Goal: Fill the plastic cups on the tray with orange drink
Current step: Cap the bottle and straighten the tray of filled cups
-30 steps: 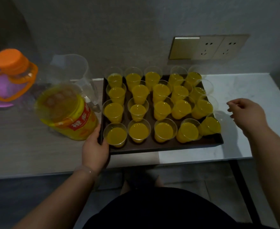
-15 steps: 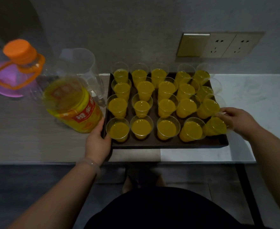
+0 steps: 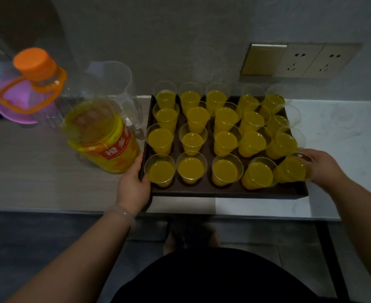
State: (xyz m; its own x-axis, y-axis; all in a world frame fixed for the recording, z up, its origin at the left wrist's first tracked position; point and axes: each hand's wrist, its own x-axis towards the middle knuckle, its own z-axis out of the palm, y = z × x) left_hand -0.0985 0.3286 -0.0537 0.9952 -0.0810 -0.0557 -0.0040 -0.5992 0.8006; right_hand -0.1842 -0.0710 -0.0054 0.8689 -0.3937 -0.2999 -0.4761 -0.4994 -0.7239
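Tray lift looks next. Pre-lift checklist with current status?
1. All cups filled: ok, every one in view on the tray holds orange drink.
2. Grip of left hand: ok, it grips the tray's left rim.
3. Grip of right hand: not ok, it holds the front-right cup, not the rim.
4. Are the right-column cups upright: cannot tell, they look tilted, perhaps lens.
5. Cap on bottle: ok.
6. Clearance: not ok, bottle stands right beside the left hand.

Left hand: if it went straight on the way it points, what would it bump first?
Probably the front-left cup. The left hand grips the tray edge right beside it and points forward and a little right, though depth is hard to judge.
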